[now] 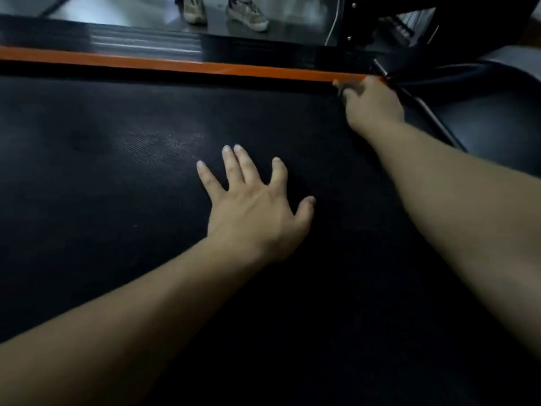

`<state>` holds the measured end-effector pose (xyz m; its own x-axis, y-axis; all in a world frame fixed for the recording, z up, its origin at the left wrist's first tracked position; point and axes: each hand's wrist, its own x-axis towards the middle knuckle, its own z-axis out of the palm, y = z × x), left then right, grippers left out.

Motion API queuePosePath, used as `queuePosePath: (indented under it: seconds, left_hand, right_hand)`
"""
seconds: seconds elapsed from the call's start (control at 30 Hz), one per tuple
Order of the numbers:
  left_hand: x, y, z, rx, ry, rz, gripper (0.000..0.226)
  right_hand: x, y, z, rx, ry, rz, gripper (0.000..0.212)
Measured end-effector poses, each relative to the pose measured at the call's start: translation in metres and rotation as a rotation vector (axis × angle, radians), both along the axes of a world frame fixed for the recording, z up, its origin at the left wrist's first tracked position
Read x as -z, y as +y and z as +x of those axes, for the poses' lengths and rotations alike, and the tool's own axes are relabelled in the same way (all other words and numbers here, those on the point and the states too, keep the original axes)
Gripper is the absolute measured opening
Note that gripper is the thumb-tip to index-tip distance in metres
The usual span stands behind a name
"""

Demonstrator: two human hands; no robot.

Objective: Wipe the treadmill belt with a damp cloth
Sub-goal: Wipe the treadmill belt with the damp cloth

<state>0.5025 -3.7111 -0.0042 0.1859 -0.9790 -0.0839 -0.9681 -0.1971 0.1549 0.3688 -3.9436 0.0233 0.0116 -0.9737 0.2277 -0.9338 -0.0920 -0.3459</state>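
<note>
Wide open treadmill belt (pixel 102 206) across left and lower frame, left hand (pixel 251 209) spread flat at centre, right hand (pixel 373 105) against orange strip (pixel 175 65) at upper right, dark cover (pixel 494 124) and slanting bar (pixel 433 120) closing off the right edge

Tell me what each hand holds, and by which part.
Left hand holds nothing, spread flat on the treadmill belt. Right hand, at the orange strip, is blurred: cannot tell.

Place: likely a gym.
Equipment: black textured treadmill belt (pixel 117 200), orange edge strip (pixel 175 65), black metal frame (pixel 360 22).
Floor: beige trainers (pixel 248 14) standing beyond.
</note>
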Motion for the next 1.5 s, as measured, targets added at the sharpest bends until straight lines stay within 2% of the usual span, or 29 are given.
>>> queuePosePath:
  seconds: [0.07, 0.17, 0.23, 0.27, 0.37, 0.4, 0.57, 0.6, 0.67, 0.77, 0.83, 0.9, 0.97, 1.0, 1.03, 1.13, 1.17, 1.2, 1.27, 1.33, 1.37, 1.43, 1.5]
  left_hand:
    - [0.000, -0.001, 0.001, -0.001, -0.010, -0.017, 0.086]
    - [0.000, -0.002, -0.001, -0.006, -0.027, -0.029, 0.086]
    - [0.000, -0.002, -0.001, -0.012, -0.029, -0.024, 0.090]
    - [0.000, -0.001, 0.000, -0.014, -0.029, -0.026, 0.092]
    - [-0.001, 0.001, 0.000, -0.013, -0.022, -0.039, 0.093]
    - [-0.001, 0.000, 0.000, -0.011, -0.016, -0.040, 0.093]
    - [-0.001, 0.001, -0.002, -0.013, -0.021, -0.039, 0.093]
    - [0.000, 0.001, -0.001, -0.012, -0.024, -0.043, 0.093]
    - [0.001, 0.001, 0.000, -0.004, -0.019, -0.045, 0.093]
    - [0.001, 0.000, 0.000, -0.003, -0.018, -0.053, 0.092]
    - [0.000, 0.000, 0.000, -0.002, -0.016, -0.053, 0.092]
    - [0.000, 0.000, -0.001, 0.003, -0.018, -0.050, 0.092]
    - [-0.001, 0.001, 0.000, 0.002, -0.023, -0.046, 0.093]
    - [-0.001, 0.001, 0.000, 0.004, -0.024, -0.040, 0.093]
    - [-0.001, 0.001, 0.000, 0.005, -0.022, -0.036, 0.092]
    - [-0.001, 0.002, 0.001, 0.008, -0.012, -0.039, 0.087]
    - [-0.001, 0.001, 0.001, 0.006, -0.010, -0.041, 0.086]
    - [-0.001, 0.001, 0.000, 0.005, -0.010, -0.041, 0.086]
    - [-0.001, 0.002, 0.000, 0.008, -0.018, -0.045, 0.086]
    - [-0.001, 0.002, 0.001, 0.010, -0.022, -0.050, 0.087]
    - [-0.001, 0.003, 0.001, 0.010, -0.021, -0.050, 0.087]
    - [-0.001, 0.003, 0.002, 0.013, -0.012, -0.046, 0.086]
    - [-0.001, 0.003, 0.001, 0.018, 0.006, -0.049, 0.085]
  right_hand:
    - [0.001, -0.011, 0.020, 0.033, 0.006, -0.018, 0.037]
    - [0.002, 0.012, 0.051, -0.316, 0.054, -0.023, 0.031]
    - [0.002, 0.017, 0.037, -0.419, 0.097, 0.003, 0.025]
    - [-0.002, 0.009, 0.023, -0.365, 0.111, -0.002, 0.028]
    - [-0.012, -0.020, -0.024, -0.023, 0.122, -0.019, 0.036]
    - [-0.011, -0.021, -0.029, 0.006, 0.132, -0.029, 0.036]
    - [0.006, 0.018, -0.025, -0.386, 0.084, 0.017, 0.023]
    - [0.006, 0.021, -0.030, -0.405, 0.136, 0.010, 0.023]
    - [-0.001, 0.009, -0.040, -0.280, 0.208, -0.027, 0.028]
    - [-0.008, 0.001, -0.043, -0.073, 0.132, -0.027, 0.037]
    - [-0.002, 0.022, -0.029, -0.150, 0.131, -0.045, 0.034]
    - [0.007, 0.055, -0.020, -0.356, 0.115, -0.025, 0.020]
    - [0.004, 0.085, -0.025, -0.562, 0.168, 0.023, 0.019]
    - [0.001, 0.086, -0.033, -0.583, 0.226, 0.021, 0.017]
    - [-0.001, 0.077, -0.044, -0.540, 0.244, 0.004, 0.014]
    - [-0.007, 0.047, -0.061, -0.156, 0.182, -0.011, 0.033]
    - [-0.005, 0.050, -0.057, -0.104, 0.178, -0.032, 0.035]
    - [0.001, 0.060, -0.049, -0.129, 0.178, -0.044, 0.033]
    - [0.012, 0.097, -0.033, -0.339, 0.108, -0.027, 0.018]
    - [0.011, 0.135, -0.030, -0.541, 0.050, 0.033, 0.023]
    - [0.008, 0.137, -0.035, -0.587, 0.080, 0.027, 0.025]
    - [0.003, 0.107, -0.056, -0.470, 0.195, -0.045, 0.016]
    - [-0.004, 0.076, -0.072, -0.187, 0.160, -0.002, 0.023]
